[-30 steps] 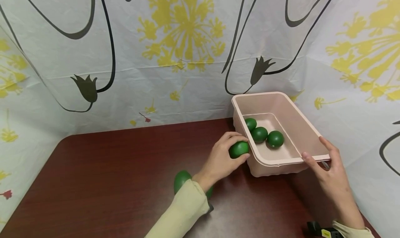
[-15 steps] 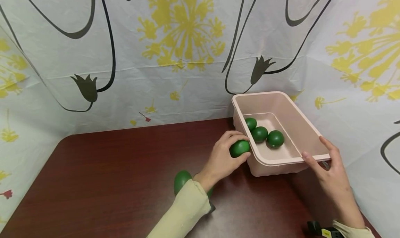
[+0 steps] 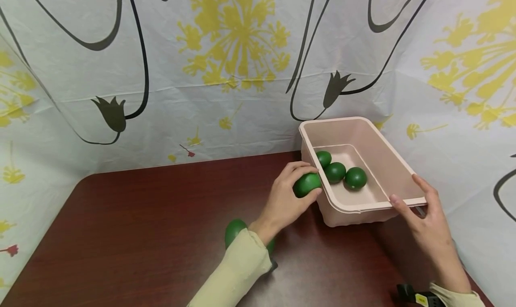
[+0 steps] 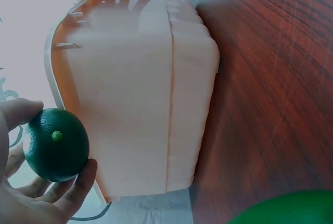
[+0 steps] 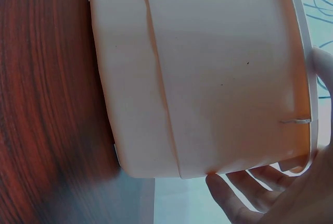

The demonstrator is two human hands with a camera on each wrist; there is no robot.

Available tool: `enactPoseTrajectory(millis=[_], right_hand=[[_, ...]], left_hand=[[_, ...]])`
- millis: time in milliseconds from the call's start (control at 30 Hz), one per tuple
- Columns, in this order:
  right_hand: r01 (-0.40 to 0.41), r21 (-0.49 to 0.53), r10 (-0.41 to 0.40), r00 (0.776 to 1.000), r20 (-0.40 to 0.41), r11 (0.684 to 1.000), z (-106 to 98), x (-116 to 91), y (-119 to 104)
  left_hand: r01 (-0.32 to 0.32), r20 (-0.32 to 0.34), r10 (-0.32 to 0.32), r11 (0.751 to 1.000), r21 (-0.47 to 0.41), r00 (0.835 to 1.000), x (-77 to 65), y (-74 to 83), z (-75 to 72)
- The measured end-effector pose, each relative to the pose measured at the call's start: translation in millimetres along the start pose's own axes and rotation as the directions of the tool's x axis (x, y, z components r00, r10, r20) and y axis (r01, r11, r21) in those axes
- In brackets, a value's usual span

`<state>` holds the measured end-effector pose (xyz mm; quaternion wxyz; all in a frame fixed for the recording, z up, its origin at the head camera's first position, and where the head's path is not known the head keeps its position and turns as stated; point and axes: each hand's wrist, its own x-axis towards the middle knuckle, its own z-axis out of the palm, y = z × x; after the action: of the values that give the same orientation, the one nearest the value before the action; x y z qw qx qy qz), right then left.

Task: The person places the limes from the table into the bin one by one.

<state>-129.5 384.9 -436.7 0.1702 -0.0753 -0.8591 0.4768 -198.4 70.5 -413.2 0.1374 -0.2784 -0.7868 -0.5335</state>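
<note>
Left hand point(image 3: 284, 200) curls round fruit point(image 3: 306, 184) — right hand point(image 3: 430, 224) grips bin point(image 3: 354, 217)

The left sleeve point(image 3: 238, 271) is pale yellow-green, its cuff point(image 3: 255, 243) creased; the right sleeve point(image 3: 457, 296) matches. Beside it sits a black wrist camera point(image 3: 435, 300) bearing a small yellow label point(image 3: 421, 300).

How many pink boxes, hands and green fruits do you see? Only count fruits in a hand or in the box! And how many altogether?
Pink box: 1
Hands: 2
Green fruits: 4 (1 held, 3 showing in the box)
Total: 7
</note>
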Motion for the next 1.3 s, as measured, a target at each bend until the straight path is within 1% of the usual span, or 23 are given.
enactPoseTrajectory(millis=[133, 267, 400, 600, 933, 1067, 1200, 1300], right_hand=[[0.002, 0.000, -0.002, 1.000, 0.001, 1.000, -0.3, 0.0, 0.4], [0.007, 0.002, -0.007, 1.000, 0.000, 1.000, 0.1, -0.3, 0.4], [0.006, 0.006, -0.006, 1.000, 0.002, 1.000, 1.0, -0.8, 0.0], [-0.005, 0.001, 0.005, 1.000, 0.000, 1.000, 1.0, -0.2, -0.3], [0.008, -0.004, -0.008, 1.000, -0.010, 1.000, 0.3, 0.7, 0.1], [0.007, -0.003, -0.007, 1.000, -0.010, 1.000, 0.2, 0.4, -0.4], [0.000, 0.001, 0.000, 1.000, -0.007, 1.000, 0.4, 0.2, -1.2], [-0.006, 0.001, 0.006, 1.000, -0.004, 1.000, 0.5, -0.2, -1.5]], left_hand=[[-0.023, -0.022, 0.022, 1.000, -0.017, 1.000, 2.0, 1.9, 0.8], [-0.026, -0.040, 0.024, 0.999, -0.032, 0.999, 3.4, 4.9, 2.0], [-0.033, -0.043, 0.031, 0.999, -0.038, 0.999, 4.3, 6.7, 3.2], [-0.065, -0.062, 0.062, 0.997, -0.050, 0.996, 6.7, 8.4, 5.4], [-0.097, -0.052, 0.094, 0.994, -0.052, 0.994, 13.0, 14.7, 9.8], [-0.096, -0.048, 0.094, 0.994, -0.046, 0.994, 14.9, 17.8, 11.2], [-0.083, -0.047, 0.081, 0.996, -0.043, 0.996, 17.1, 21.7, 12.7], [-0.090, -0.050, 0.088, 0.995, -0.038, 0.995, 18.9, 23.7, 14.1]])
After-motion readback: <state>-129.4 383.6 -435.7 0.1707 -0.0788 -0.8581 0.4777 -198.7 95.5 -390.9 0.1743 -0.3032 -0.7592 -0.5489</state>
